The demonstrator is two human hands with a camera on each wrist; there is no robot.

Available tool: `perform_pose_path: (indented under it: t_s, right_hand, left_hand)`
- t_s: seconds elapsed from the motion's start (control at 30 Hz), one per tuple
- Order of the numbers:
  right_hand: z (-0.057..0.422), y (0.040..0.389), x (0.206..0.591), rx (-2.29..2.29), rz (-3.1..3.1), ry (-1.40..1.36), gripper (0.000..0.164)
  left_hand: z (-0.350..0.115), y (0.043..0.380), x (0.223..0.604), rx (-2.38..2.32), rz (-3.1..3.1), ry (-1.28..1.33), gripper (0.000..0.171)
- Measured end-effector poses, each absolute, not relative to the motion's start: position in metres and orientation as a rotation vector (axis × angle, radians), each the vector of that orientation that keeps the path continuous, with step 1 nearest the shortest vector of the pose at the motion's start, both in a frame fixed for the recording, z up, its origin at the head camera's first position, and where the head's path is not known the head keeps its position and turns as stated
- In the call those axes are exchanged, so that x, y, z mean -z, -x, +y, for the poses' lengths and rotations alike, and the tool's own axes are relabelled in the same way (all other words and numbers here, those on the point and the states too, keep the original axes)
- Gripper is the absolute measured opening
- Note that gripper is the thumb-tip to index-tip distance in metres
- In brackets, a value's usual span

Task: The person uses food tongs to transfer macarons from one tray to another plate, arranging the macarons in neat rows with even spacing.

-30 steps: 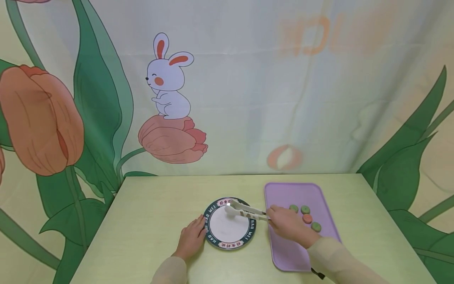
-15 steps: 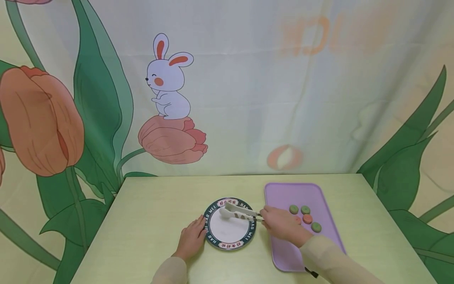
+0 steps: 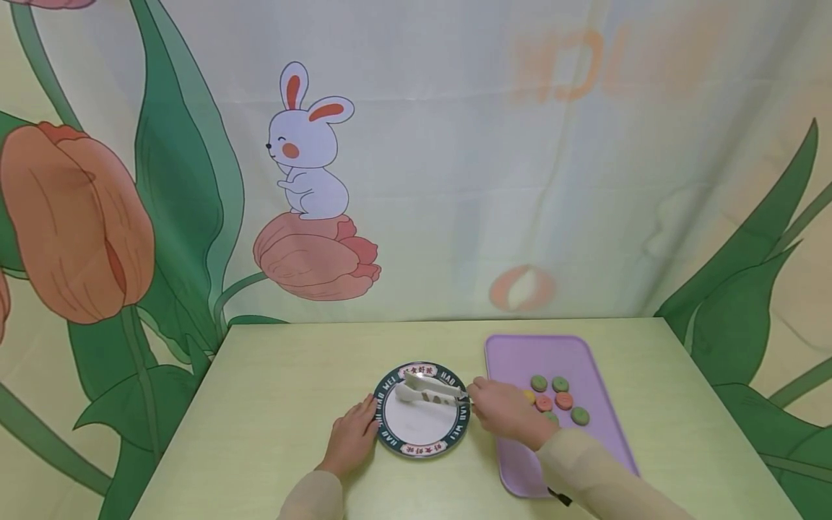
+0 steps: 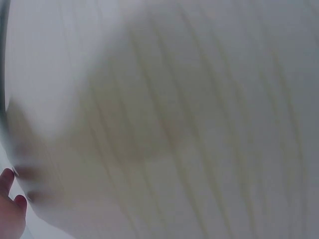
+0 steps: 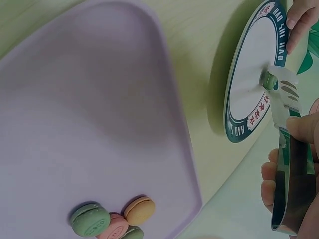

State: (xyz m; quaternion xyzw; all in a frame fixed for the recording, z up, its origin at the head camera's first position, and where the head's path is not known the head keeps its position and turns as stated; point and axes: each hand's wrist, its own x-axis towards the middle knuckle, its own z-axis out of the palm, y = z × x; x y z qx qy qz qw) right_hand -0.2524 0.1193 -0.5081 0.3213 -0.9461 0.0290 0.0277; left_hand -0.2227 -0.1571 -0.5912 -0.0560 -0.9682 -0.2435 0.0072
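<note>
Stretched from the right, my right hand (image 3: 510,410) grips a pair of tongs (image 3: 434,393) over the plate. In the right wrist view a green macaron (image 5: 269,80) sits between the tong tips, above the plate's white middle. The round plate (image 3: 419,427) has a dark green lettered rim. My left hand (image 3: 351,439) rests against the plate's left edge, its fingers extended onto the rim. Right of the plate lies a purple tray (image 3: 536,354) with several macarons, among them green, a pink macaron (image 3: 563,400) and a yellow-orange macaron (image 5: 139,210).
The pale wooden table (image 3: 292,383) ends at a curtain (image 3: 455,180) printed with a rabbit and tulips. My right forearm (image 3: 598,469) crosses over the tray's near part. In the left wrist view the tabletop fills most of the picture.
My right hand and the tongs have moved left, taking the tong tips farther across the plate. More macarons show on the tray. The left hand has stayed at the plate's edge.
</note>
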Motion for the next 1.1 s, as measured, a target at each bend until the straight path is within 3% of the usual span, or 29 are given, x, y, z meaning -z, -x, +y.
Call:
perform_pose_path:
  t_s: [1.1]
  right_hand:
    - [0.120,0.246,0.500,-0.084,-2.886,-0.959,0.017]
  left_hand:
    - [-0.159,0.222,0.592,0.742,-2.991,0.209,0.043]
